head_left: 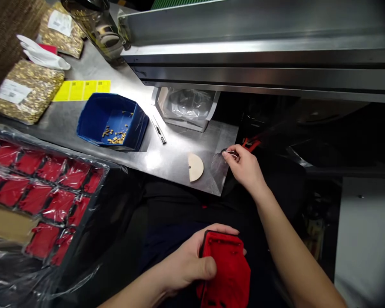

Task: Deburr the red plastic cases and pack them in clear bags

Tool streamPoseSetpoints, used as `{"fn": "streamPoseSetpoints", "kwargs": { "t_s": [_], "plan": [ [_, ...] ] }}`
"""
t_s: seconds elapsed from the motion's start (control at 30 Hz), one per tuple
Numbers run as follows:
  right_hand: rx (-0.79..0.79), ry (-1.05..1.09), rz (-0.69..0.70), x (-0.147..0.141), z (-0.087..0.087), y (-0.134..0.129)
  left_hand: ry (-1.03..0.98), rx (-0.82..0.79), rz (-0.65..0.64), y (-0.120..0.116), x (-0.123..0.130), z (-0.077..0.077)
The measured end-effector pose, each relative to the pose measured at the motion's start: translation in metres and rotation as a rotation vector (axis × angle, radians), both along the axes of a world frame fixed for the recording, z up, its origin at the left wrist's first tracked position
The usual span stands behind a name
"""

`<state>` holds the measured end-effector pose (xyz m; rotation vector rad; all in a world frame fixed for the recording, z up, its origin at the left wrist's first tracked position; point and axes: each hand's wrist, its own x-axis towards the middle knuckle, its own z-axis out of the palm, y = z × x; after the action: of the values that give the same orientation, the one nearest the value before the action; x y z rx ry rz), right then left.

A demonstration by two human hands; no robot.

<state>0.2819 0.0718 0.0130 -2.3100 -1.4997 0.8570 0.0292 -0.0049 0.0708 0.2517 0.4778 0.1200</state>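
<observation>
My left hand [192,261] is wrapped round a red moulded part [229,269] with a black edge, held low over my lap with the thumb across its face. Over the right end of the metal bench, my right hand [244,164] pinches a thin dark metal tool [231,152]; its exact kind is too small to make out. A red-handled tool [250,144] lies just beyond that hand. To its left on the bench is a pale half-round disc [196,167] with a small notch.
A blue bin [105,119] holds small brass-coloured pieces. Beside it lie a utility knife [158,130] and a grey tray [186,124] lined with clear plastic. Bags of brass pieces [28,87] sit at left. A black crate [93,205] holds bagged red parts. A steel beam [259,51] overhangs the bench.
</observation>
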Motion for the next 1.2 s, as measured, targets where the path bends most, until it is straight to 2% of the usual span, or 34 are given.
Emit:
{"fn": "streamPoseSetpoints", "kwargs": {
  "t_s": [0.13, 0.2, 0.27, 0.37, 0.4, 0.47, 0.53, 0.63, 0.97, 1.2],
  "plan": [
    [-0.021, 0.039, -0.011, -0.005, -0.016, -0.020, 0.016, -0.039, 0.036, -0.001, 0.004, -0.002],
    [-0.014, 0.078, -0.038, -0.005, -0.010, -0.033, 0.032, -0.053, 0.038, -0.002, 0.003, -0.002],
    [0.013, 0.182, -0.083, -0.005, 0.009, -0.053, 0.048, -0.058, 0.030, -0.002, 0.002, -0.002],
    [0.064, 0.401, -0.173, -0.012, 0.054, -0.092, 0.082, -0.039, 0.013, -0.001, 0.001, -0.001],
    [0.076, 0.413, -0.176, -0.017, 0.070, -0.106, 0.087, -0.027, 0.009, -0.002, 0.002, -0.001],
    [0.113, 0.384, -0.090, -0.030, 0.094, -0.130, 0.088, -0.004, 0.013, -0.003, 0.004, -0.001],
    [0.143, 0.348, 0.041, -0.045, 0.106, -0.147, 0.085, 0.002, 0.026, -0.004, 0.007, -0.001],
    [0.176, 0.304, 0.150, -0.062, 0.108, -0.157, 0.070, -0.025, 0.015, -0.006, 0.011, 0.000],
    [0.247, 0.221, 0.148, -0.074, 0.102, -0.161, 0.061, -0.002, -0.025, -0.007, 0.017, 0.006],
    [0.170, 0.274, 0.160, -0.074, 0.103, -0.163, 0.119, -0.010, -0.049, -0.006, 0.016, 0.009]
  ]
}}
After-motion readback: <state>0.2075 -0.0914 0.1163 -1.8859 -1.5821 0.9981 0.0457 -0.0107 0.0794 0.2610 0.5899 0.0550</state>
